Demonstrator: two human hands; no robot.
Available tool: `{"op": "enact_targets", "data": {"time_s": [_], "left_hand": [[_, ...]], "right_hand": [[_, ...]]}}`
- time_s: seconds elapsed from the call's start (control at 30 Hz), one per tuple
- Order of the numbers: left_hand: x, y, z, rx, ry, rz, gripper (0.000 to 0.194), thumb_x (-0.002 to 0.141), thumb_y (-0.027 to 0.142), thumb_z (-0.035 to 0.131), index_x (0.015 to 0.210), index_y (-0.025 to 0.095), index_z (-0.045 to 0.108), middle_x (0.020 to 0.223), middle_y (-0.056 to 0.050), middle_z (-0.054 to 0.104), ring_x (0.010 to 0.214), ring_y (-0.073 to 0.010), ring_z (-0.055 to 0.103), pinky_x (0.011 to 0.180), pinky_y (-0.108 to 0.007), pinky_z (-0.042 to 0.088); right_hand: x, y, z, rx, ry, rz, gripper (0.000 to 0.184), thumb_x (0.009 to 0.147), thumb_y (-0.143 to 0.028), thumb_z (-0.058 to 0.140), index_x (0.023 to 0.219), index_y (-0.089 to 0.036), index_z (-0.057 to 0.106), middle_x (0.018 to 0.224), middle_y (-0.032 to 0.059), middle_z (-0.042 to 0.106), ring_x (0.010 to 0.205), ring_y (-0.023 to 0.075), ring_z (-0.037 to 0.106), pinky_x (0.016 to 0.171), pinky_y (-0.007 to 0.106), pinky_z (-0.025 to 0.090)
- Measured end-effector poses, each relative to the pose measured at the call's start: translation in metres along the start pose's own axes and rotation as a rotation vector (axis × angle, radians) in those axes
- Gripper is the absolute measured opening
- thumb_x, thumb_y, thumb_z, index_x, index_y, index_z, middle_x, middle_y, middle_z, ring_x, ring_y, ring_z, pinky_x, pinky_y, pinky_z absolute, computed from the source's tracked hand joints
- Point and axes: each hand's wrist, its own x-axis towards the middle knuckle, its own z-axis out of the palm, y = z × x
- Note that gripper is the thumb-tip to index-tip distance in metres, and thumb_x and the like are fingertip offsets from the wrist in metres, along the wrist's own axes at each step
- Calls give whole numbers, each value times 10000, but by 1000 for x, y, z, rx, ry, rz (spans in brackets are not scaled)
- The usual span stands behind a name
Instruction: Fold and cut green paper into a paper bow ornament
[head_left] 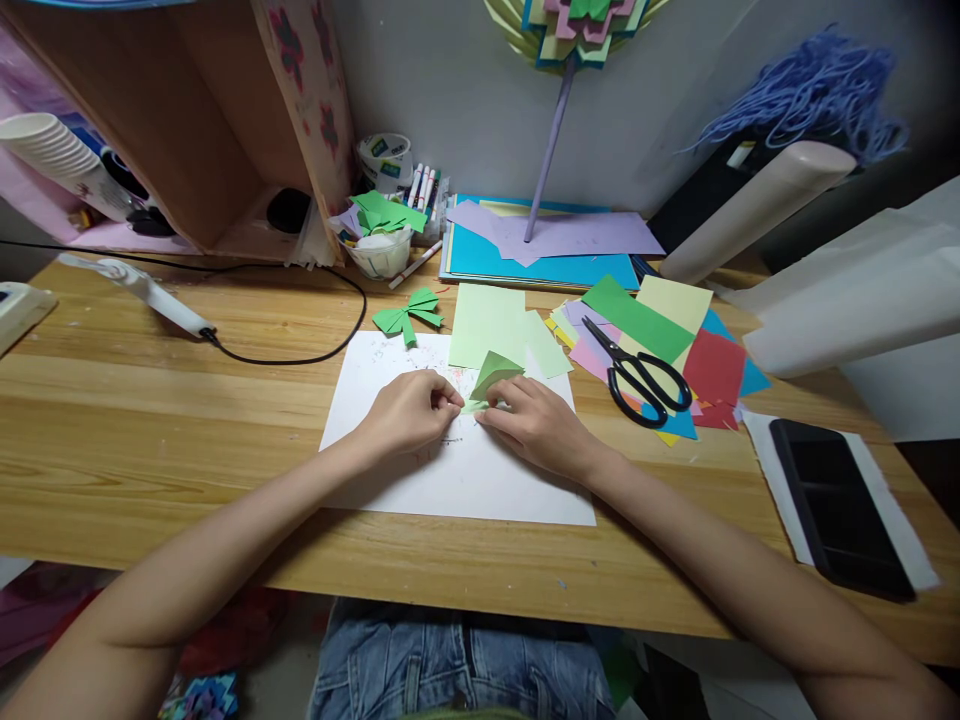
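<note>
A small piece of light green paper (495, 372), partly folded up, is pinched between my two hands above a white sheet (457, 490). My left hand (412, 408) has its thumb and forefinger closed at the paper's left edge. On the other side, my right hand (536, 420) grips it with curled fingers, hiding part of it. Just behind lie a pale green sheet (487, 320) and a narrower pale green strip (546, 345). A folded green paper bow (409, 316) rests at the white sheet's upper left.
Black-handled scissors (641, 380) lie on coloured paper scraps (716, 365) at right. A black tray (840, 500) is near the right edge. The hot glue gun (157, 295) and its cord lie left. Behind stand a scrap-filled cup (381, 253) and stacked paper (585, 268).
</note>
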Motion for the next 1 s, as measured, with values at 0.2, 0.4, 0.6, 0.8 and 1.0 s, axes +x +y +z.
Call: {"op": "enact_targets", "data": {"time_s": [0.2,0.4,0.6,0.8,1.0], "left_hand": [[-1,0,0,-8,15,5,173,723,245,514,755,183,672,727,-38,671,626,-153,568,537,-266,398],[-4,2,5,64,81,29,112,728,249,538,740,211,643,709,-3,650,644,-150,562,532,-260,369],[-3,3,13,182,201,76,202,767,383,574,686,198,571,717,2,620,630,-138,528,524,-255,320],[2,-7,5,196,298,216,103,772,258,583,722,191,523,704,15,576,629,-123,514,516,-234,344],[-18,4,19,242,397,962,125,756,85,561,838,163,510,722,-12,600,630,-108,527,540,-214,414]], "right_hand": [[-3,12,-4,7,22,-67,266,866,-102,422,666,-178,580,796,60,597,724,174,445,612,294,345],[-5,12,-1,102,39,-44,225,857,-113,444,696,-179,586,797,57,609,741,177,479,628,302,369],[-15,25,-12,411,175,230,176,811,-100,468,805,-193,617,830,55,610,785,178,536,688,324,435],[-39,40,-26,550,50,339,224,800,-122,517,953,-237,633,972,56,615,911,194,557,805,369,455],[-35,28,-23,594,22,309,211,792,-180,578,996,-215,619,1004,76,589,945,197,547,828,364,466]]}}
